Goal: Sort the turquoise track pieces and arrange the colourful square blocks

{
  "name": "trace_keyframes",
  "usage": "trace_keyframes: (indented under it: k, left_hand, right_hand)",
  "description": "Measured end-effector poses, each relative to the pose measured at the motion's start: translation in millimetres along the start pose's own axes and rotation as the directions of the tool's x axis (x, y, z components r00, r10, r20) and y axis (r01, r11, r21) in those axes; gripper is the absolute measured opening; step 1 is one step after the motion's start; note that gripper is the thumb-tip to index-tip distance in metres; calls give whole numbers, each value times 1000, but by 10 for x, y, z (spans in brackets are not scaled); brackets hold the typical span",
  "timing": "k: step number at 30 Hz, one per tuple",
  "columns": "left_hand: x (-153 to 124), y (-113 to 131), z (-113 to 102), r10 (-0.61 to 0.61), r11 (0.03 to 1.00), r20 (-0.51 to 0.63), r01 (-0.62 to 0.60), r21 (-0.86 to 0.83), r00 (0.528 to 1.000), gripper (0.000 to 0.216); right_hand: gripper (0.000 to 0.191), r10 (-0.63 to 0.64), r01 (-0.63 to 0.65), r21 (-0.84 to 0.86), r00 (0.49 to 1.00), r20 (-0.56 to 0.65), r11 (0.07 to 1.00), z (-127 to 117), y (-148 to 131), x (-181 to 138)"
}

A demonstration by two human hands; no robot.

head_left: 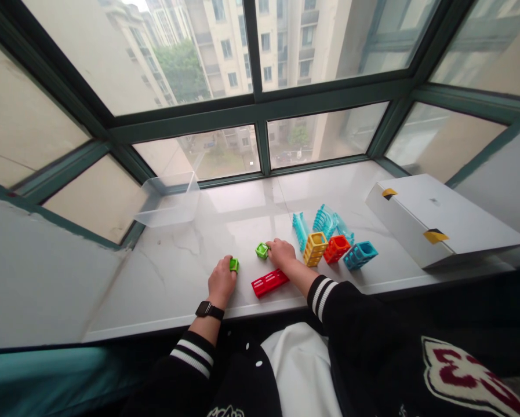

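My left hand (221,280) rests on the white marble sill with its fingers closed on a small green block (234,265). My right hand (281,253) grips a second green block (262,250) just to the right. A flat red lattice piece (269,282) lies between my wrists, near the front edge. Right of my right hand stand a yellow lattice block (315,248), an orange one (336,248) and a blue one (359,255). Teal curved pieces (323,223) lie behind them.
A clear plastic tub (169,200) sits at the back left of the sill (199,243). A white cardboard box (442,223) with yellow tape lies at the right. Window frames (260,110) close the back and both sides.
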State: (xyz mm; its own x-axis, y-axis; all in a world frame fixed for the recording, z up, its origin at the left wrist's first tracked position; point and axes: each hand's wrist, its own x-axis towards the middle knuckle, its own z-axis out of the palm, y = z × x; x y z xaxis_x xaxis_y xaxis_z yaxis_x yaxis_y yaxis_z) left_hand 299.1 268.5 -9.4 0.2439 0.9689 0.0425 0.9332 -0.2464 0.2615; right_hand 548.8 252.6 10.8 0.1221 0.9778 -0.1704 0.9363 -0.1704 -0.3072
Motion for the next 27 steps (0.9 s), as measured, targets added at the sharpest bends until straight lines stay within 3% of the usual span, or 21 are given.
trace_keyframes:
  k: [6, 12, 16, 20, 22, 23, 25, 27]
  left_hand:
    - [55, -23, -2, 20, 1000, 89, -19, -7, 996, 64]
    - [79, -46, -26, 51, 998, 159, -57, 33, 986, 78]
    - [45, -39, -58, 80, 994, 97, -86, 65, 992, 80]
    - [-82, 81, -170, 87, 986, -70, -75, 149, 994, 60]
    - [-180, 234, -202, 180, 982, -143, -170, 84, 973, 51]
    - [-233, 332, -195, 279, 960, -135, -278, 24, 951, 48]
    - [-331, 548, -125, 458, 885, -62, -462, -60, 887, 54]
    - [-398, 746, 2, 525, 850, 18, -524, -57, 851, 64]
  right_hand:
    - [42, 85, -85, 14, 996, -9, 996, 13, -23, 32]
    - [30, 126, -125, 41, 992, -22, 991, 12, -31, 57]
    - [26, 119, -118, 51, 993, -22, 992, 18, -22, 56]
    - [28, 117, -115, 55, 993, -19, 992, 26, -21, 44]
    - [29, 115, -114, 55, 993, -20, 992, 29, -22, 43]
    - [29, 115, -114, 55, 993, -21, 992, 31, -22, 44]
    - [29, 115, -114, 51, 993, -25, 992, 37, -21, 47]
    - [29, 120, -119, 44, 992, -33, 992, 47, -19, 44]
